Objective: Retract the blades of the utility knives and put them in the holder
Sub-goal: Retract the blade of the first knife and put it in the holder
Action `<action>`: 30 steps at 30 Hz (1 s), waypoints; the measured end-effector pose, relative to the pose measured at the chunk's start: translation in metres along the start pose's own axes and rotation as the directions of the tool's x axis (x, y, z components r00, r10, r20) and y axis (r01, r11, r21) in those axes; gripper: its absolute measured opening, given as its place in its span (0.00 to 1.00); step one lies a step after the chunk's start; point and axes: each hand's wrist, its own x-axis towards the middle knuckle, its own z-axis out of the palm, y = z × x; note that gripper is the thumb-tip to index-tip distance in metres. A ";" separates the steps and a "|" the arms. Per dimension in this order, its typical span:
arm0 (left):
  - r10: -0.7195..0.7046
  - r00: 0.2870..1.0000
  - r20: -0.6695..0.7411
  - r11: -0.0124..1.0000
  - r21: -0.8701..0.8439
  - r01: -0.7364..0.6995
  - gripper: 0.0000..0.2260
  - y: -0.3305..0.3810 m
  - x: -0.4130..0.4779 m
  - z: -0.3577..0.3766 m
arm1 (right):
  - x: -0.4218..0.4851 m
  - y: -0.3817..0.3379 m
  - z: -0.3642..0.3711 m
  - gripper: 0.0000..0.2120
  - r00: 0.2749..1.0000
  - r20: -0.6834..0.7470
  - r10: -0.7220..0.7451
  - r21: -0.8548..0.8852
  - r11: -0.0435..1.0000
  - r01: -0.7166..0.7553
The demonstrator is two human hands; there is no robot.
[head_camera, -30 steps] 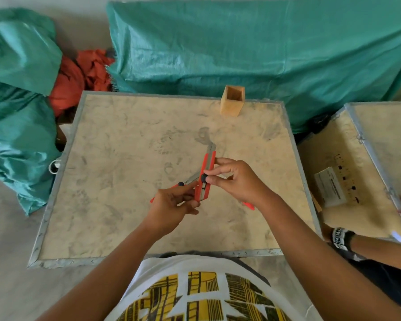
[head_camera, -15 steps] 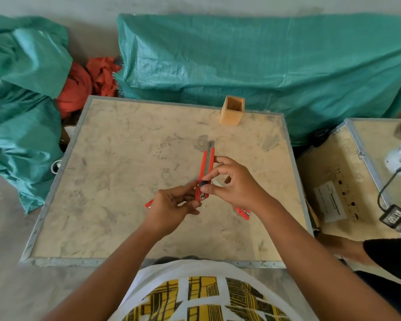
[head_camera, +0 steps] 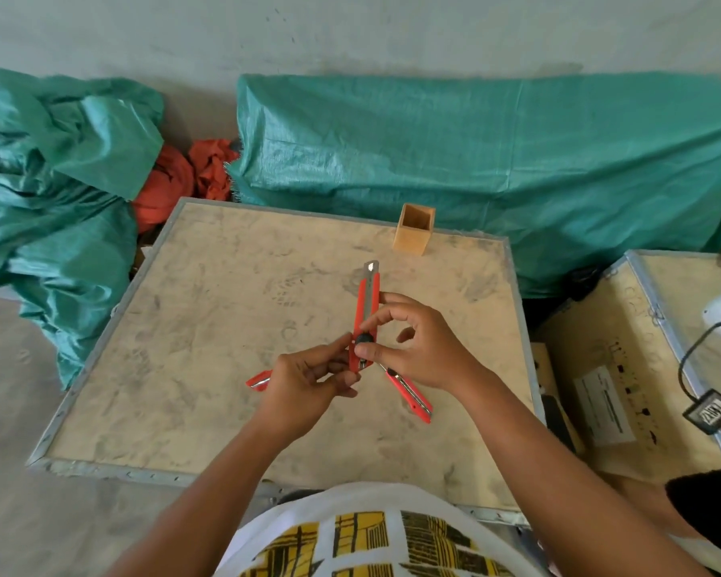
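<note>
I hold a red utility knife point(head_camera: 367, 304) above the middle of the board, its tip pointing away from me. Only a short stub of blade shows at the tip. My left hand point(head_camera: 309, 378) pinches the knife's lower end. My right hand point(head_camera: 419, 347) grips it too, thumb on the black slider. A second red knife point(head_camera: 408, 395) lies on the board under my right hand. A third red knife point(head_camera: 259, 379) pokes out left of my left hand. The small wooden holder point(head_camera: 413, 229) stands upright at the board's far edge.
The work surface is a tan board point(head_camera: 209, 326) with a metal rim. Green tarpaulin point(head_camera: 517, 160) lies behind it and to the left. A second crate point(head_camera: 625, 368) stands to the right with a black device and cable point(head_camera: 710, 412). Another person's dark sleeve point(head_camera: 708, 505) shows at the lower right.
The blade sticking out of the held knife has become shorter. The knife has turned more upright, pointing straight away, and my right thumb has slid down along its body.
</note>
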 end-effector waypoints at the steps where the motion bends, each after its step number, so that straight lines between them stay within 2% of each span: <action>1: 0.007 1.000 -0.003 1.000 0.001 -0.007 0.25 0.000 0.001 0.004 | -0.001 0.002 -0.004 0.10 1.000 0.015 -0.002 0.016 1.000 0.001; 5: 0.025 1.000 0.009 0.999 0.033 -0.025 0.24 -0.001 0.008 0.019 | -0.004 0.010 -0.015 0.07 0.998 -0.058 -0.009 0.038 0.999 0.012; 7: 0.019 1.000 0.017 0.999 0.048 -0.020 0.25 -0.002 0.013 0.025 | -0.004 0.013 -0.019 0.09 0.995 -0.098 -0.003 0.025 1.000 0.006; 11: -0.012 0.999 0.032 0.997 0.078 0.010 0.25 -0.001 0.029 0.034 | 0.002 0.023 -0.033 0.06 0.994 -0.112 0.021 0.082 0.997 -0.012; 13: -0.028 0.999 0.045 0.993 0.119 0.022 0.25 -0.001 0.040 0.038 | 0.008 0.031 -0.040 0.08 0.986 -0.160 0.042 0.148 0.989 -0.018; 17: -0.070 0.995 0.072 0.977 0.204 0.054 0.25 0.000 0.071 0.048 | 0.028 0.048 -0.058 0.11 0.957 -0.266 0.114 0.156 0.985 -0.074; 22: -0.064 0.993 0.097 0.974 0.221 0.041 0.27 0.002 0.135 0.064 | 0.072 0.068 -0.086 0.12 0.922 -0.354 0.155 0.221 0.972 -0.079; 25: -0.043 0.990 0.133 0.950 0.313 0.000 0.25 0.003 0.187 0.071 | 0.109 0.084 -0.109 0.11 0.901 -0.398 0.175 0.247 0.966 -0.079; 30: -0.014 0.996 0.088 0.913 0.408 -0.024 0.24 -0.004 0.287 0.084 | 0.188 0.121 -0.138 0.11 0.854 -0.481 0.201 0.221 0.970 -0.103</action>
